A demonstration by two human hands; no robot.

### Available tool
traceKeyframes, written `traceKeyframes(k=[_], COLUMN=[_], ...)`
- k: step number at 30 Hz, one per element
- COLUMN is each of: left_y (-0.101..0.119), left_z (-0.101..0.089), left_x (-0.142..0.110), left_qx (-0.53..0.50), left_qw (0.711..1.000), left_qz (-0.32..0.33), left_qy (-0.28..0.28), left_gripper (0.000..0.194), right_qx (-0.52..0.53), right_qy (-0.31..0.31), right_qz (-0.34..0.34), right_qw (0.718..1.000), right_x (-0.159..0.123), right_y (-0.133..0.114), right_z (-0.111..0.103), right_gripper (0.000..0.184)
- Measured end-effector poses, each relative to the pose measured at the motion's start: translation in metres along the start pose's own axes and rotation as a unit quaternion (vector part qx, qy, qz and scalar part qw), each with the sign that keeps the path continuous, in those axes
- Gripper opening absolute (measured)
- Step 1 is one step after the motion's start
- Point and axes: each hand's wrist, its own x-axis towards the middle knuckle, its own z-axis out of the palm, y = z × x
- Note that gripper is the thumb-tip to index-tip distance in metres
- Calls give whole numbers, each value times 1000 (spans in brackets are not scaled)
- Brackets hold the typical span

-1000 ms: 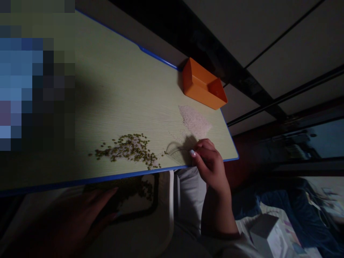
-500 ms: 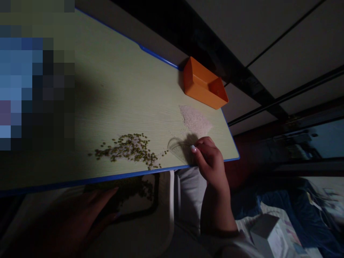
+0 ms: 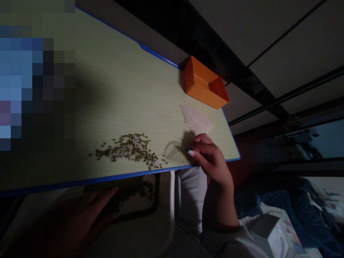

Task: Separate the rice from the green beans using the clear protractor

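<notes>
My right hand (image 3: 208,154) pinches the rim of a see-through, rounded strainer (image 3: 173,154) with fine holes, low over the table by its blue edge. To its left lies a spread of green mung beans (image 3: 130,147) mixed with pale grains. Just beyond my fingers is a heap of white rice grains (image 3: 196,118). My left hand (image 3: 88,208), in deep shadow, reaches over a pale bin (image 3: 172,204) below the table edge, thumb and fingers apart. Dark green beans (image 3: 134,188) lie inside that bin.
An orange box (image 3: 204,86), open at the top, stands at the table's far right edge. The pale table (image 3: 120,96) has a blue rim. A grey box (image 3: 268,229) and dark blue cloth (image 3: 287,204) lie at lower right. The upper left is blurred out.
My right hand has shifted slightly, tilting the strainer and moving it a little left toward the mung beans. My left hand stays in place.
</notes>
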Motion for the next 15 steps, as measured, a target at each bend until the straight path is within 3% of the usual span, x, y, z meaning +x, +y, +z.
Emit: traceKeyframes(k=[7,15], left_y=[5,3], left_z=[-4,-4], left_x=[1,3], left_qx=[34,22], left_qw=[999,999], left_qz=[-5,-3], left_qy=[-35,-38], left_gripper=[58,56], right_qx=[1,-4], right_qy=[3,0], right_qz=[-13,-31], right_qw=[1000,999], right_x=[-2,0], right_y=[0,-4], right_z=[0,6], right_gripper=[37,35])
